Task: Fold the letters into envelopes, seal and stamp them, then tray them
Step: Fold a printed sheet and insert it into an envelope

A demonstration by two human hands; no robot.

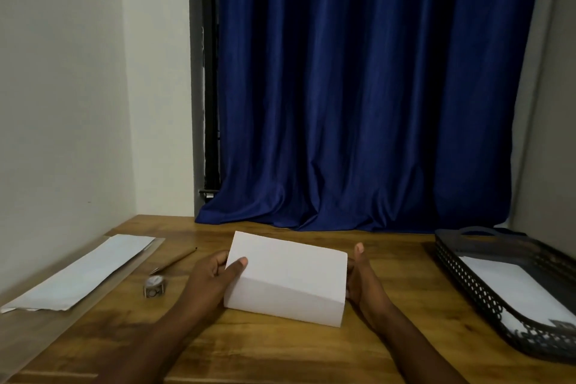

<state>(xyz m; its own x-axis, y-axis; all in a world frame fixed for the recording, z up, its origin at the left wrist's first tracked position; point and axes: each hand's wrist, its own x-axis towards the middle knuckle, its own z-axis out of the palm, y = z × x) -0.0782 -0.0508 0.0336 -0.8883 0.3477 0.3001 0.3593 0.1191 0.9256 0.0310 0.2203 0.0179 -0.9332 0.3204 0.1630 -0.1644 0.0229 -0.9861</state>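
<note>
While your left hand [218, 274] pinches the folded letter [286, 277] and your right hand [358, 274] apparently rests flat against its other end, the envelopes [81, 274] lie nearer your left.

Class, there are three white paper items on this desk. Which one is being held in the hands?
The folded white letter in the middle, between both hands. The white envelope lies flat at left; the white sheet lies in the black mesh tray.

You see a white folded letter [285, 277] on a brown wood-grain table [280, 352]. Note the black perforated tray [467, 277] and the dark blue curtain [367, 87].
</note>
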